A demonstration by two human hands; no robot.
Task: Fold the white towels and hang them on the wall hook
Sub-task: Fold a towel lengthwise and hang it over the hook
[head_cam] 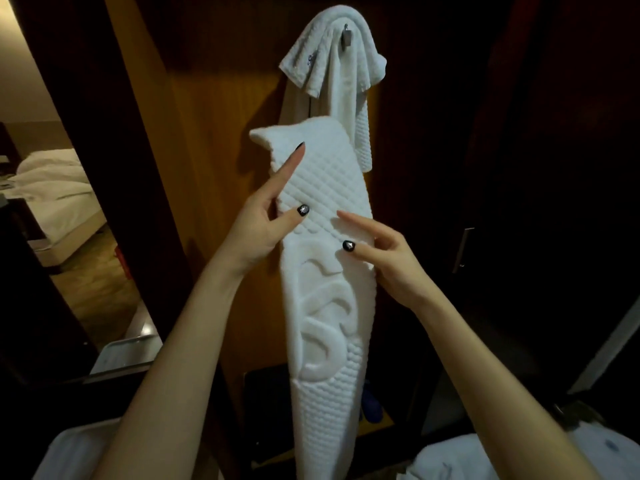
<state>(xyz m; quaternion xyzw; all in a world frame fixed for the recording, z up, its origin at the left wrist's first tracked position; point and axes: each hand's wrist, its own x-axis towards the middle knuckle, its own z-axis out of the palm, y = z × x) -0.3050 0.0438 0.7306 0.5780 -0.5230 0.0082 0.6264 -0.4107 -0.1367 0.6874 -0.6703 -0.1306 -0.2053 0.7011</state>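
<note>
Left grip (261, 225) pinches the folded towel (327, 341) at its left edge, thumb in front, index finger straight up. Right grip (384, 261) pinches the right edge, thumb on front. Towel held upright, long and narrow, below a 2nd towel (332, 67) draped over the wall hook (347, 38). Bed (55, 192) far left.

folded white towel (329, 271): long quilted strip, upright, held mid-air | hung towel (332, 71): draped over wall hook (347, 38)
</note>
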